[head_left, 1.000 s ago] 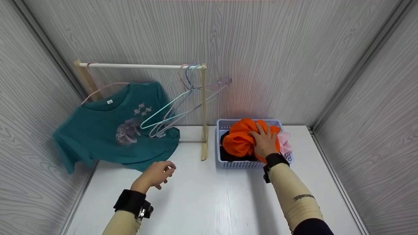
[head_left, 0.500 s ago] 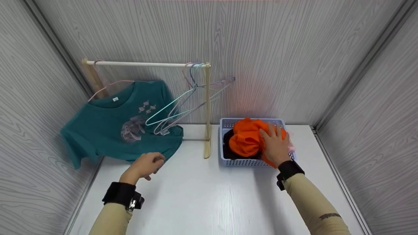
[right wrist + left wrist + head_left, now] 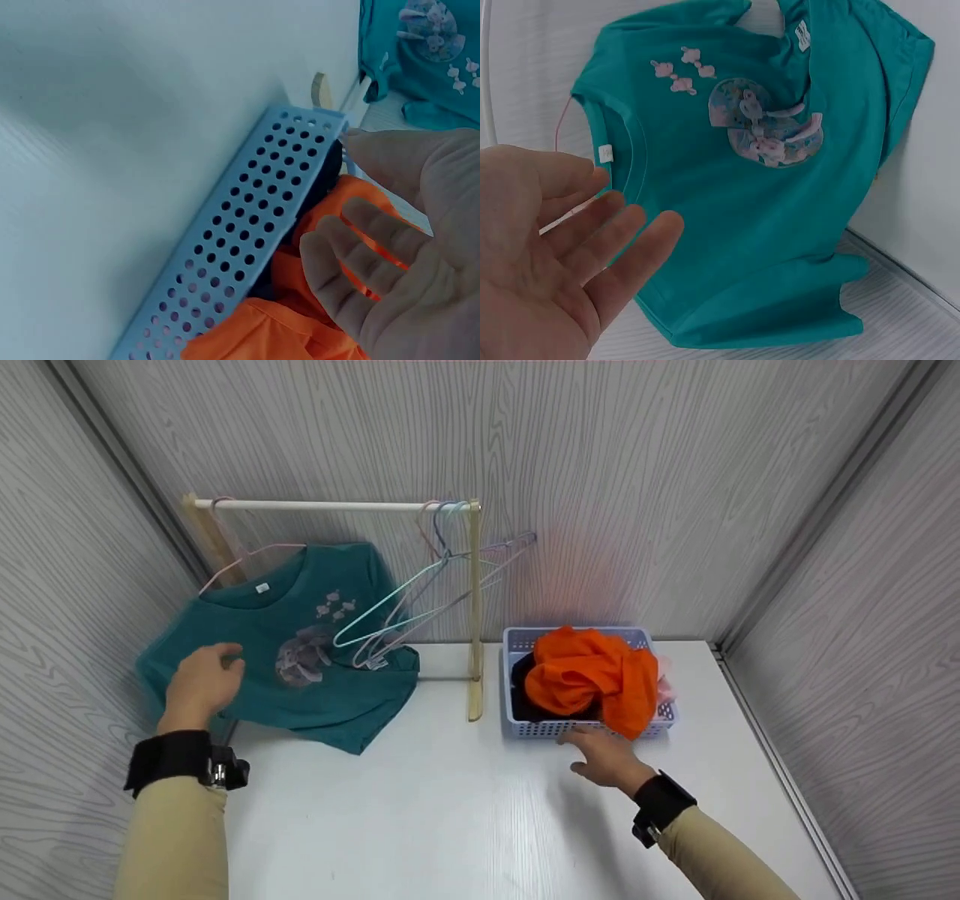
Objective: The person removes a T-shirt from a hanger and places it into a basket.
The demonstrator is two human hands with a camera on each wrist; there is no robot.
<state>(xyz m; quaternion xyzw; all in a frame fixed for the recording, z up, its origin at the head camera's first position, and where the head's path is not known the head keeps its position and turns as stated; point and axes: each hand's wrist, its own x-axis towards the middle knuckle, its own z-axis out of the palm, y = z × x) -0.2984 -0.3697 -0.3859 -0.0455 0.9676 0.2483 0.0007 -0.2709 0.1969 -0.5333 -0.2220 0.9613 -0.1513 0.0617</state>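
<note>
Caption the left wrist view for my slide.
Empty left hand in front of a teal shirt, neck label showing.

Left fingers (image 3: 637, 264) and right fingers (image 3: 328, 276) relaxed

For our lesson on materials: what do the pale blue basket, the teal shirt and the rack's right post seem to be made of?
Pale blue basket: probably matte plastic, given its rows of round holes.
Teal shirt: matte fabric, going by its soft folds; fibre unclear.
Right post: perhaps bare wood, judging by its pale tan colour.

Right hand (image 3: 600, 754) has left the orange cloth (image 3: 592, 679); left hand (image 3: 201, 684) has moved farther left
</note>
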